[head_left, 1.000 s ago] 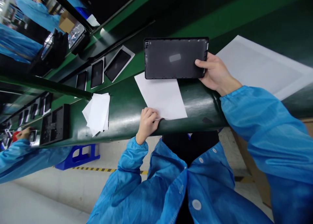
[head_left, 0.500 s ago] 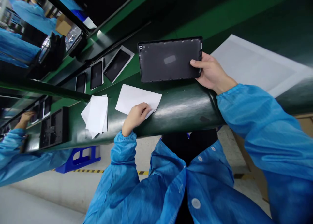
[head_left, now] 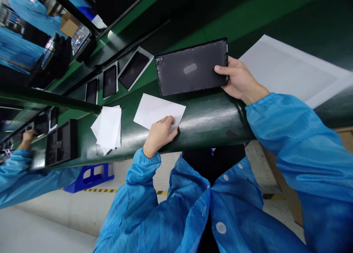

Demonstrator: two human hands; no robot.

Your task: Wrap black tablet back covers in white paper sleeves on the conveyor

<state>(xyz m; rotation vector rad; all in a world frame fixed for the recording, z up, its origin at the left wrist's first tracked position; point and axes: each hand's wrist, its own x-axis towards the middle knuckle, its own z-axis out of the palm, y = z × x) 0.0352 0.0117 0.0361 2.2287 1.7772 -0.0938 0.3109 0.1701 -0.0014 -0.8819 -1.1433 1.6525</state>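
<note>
My right hand [head_left: 239,78] grips the right end of a black tablet back cover [head_left: 190,67], thumb on its face and fingers behind. The cover is held above the green bench, its inner side with edge clips and a pale label facing me. My left hand [head_left: 162,133] is closed at the lower right corner of a white paper sheet [head_left: 157,109], fingers bent over it and thumb beside the edge. The sheet lies on the bench just below the cover. Whether the thumb is under the corner is hidden.
Left of me lie a stack of white papers [head_left: 110,129] and a black tray-like fixture [head_left: 61,144]. Several black covers on white sheets, one of them a tilted cover [head_left: 134,70], line the bench behind. A large white sheet [head_left: 295,69] lies right. A co-worker's hand [head_left: 27,138] works far left.
My left hand has shifted slightly right, and the paper sheet has moved right with it. The back cover has tilted a little, its left end lower. My right hand keeps its grip.
</note>
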